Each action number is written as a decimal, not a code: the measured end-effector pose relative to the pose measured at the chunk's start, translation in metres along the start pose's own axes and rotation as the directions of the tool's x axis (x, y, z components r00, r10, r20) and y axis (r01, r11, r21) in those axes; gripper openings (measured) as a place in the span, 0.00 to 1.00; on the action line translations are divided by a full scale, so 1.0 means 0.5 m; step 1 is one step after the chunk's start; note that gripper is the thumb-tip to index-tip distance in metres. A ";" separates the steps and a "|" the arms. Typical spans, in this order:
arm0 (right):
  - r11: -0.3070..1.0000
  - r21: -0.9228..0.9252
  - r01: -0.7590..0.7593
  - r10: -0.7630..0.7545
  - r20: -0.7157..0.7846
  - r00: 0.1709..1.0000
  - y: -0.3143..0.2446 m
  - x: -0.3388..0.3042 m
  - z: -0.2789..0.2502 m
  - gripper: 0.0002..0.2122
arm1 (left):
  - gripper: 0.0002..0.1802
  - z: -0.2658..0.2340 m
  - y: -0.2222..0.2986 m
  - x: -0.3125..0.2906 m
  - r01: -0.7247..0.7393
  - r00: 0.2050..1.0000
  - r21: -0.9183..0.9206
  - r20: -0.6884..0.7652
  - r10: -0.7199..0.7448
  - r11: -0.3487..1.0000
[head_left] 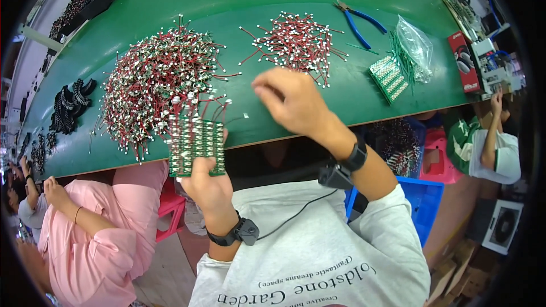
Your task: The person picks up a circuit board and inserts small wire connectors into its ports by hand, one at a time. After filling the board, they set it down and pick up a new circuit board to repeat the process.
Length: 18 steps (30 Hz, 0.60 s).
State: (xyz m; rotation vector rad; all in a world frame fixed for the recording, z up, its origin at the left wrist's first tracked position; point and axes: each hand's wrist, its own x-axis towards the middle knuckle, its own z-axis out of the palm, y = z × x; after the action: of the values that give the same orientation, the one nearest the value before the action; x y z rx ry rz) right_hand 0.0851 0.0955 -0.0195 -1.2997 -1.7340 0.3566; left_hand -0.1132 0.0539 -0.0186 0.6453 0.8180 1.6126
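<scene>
My left hand (206, 185) grips a green circuit board panel (196, 150) by its near edge, thumb on top. The panel carries rows of small boards, with red wires and white connectors sticking out at its far end. A small white connector (246, 116) shows just right of the panel. My right hand (296, 102) hovers over the bench, its thumb and fingertips drawn together and pointing left; whatever is between them, if anything, is too small to make out. Beyond it lies a small pile of red wires with white connectors (298, 42). A much larger heap of wired boards (159, 79) lies left, beside the panel.
Blue-handled pliers (361, 25), another board panel (389, 78), green strips and a clear plastic bag (414, 45) lie at right on the green bench (239, 17). Black parts (71, 105) sit far left. A pink-clad person (102, 227) sits close on my left.
</scene>
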 end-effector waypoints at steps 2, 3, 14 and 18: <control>0.996 -0.091 -0.024 0.021 -0.033 0.999 0.018 0.018 0.005 0.05 | 0.35 -0.008 0.007 0.008 -0.027 1.000 -0.002 -0.008 0.027 1.000; 0.980 -0.197 0.007 -0.011 -0.017 1.000 0.024 0.021 0.013 0.05 | 0.35 -0.010 0.006 0.006 -0.031 0.999 -0.002 -0.008 0.031 1.000; 0.991 0.085 0.103 -0.092 -0.128 0.987 -0.008 0.069 0.000 0.04 | 0.36 -0.017 -0.006 0.008 0.080 0.997 -0.091 0.021 -0.078 0.993; 0.984 0.177 -0.018 0.015 0.015 1.000 -0.071 0.052 -0.034 0.04 | 0.36 -0.020 -0.010 0.009 0.067 0.998 -0.099 0.027 -0.064 0.993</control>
State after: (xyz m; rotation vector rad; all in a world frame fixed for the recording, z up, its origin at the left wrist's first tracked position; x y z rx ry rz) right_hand 0.0760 0.0990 0.0267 -1.1857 -1.6635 0.5185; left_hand -0.1191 0.0572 -0.0288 0.5600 0.7284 1.5727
